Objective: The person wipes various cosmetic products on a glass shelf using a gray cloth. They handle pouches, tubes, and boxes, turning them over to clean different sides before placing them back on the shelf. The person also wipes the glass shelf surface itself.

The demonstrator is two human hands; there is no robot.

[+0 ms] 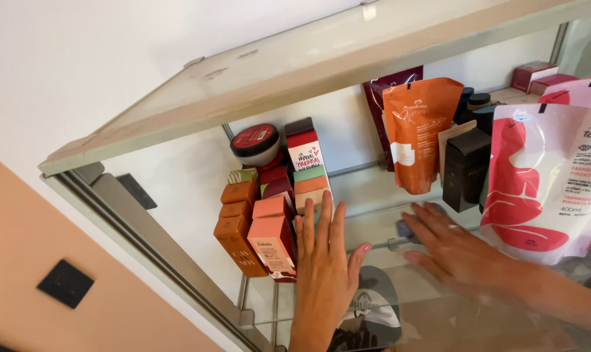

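My left hand is flat with fingers straight, its side against a pink box in a cluster of small pink, red and green boxes on a glass shelf. My right hand lies palm down on the same shelf, slightly blurred, fingers spread toward the left. A small grey-blue thing shows at its fingertips; I cannot tell what it is. Neither hand grips anything.
Brown boxes and a red-lidded jar stand left of the cluster. An orange pouch, a black box and a pink-and-white pouch stand to the right. An upper glass shelf hangs overhead. A metal rail borders the left side.
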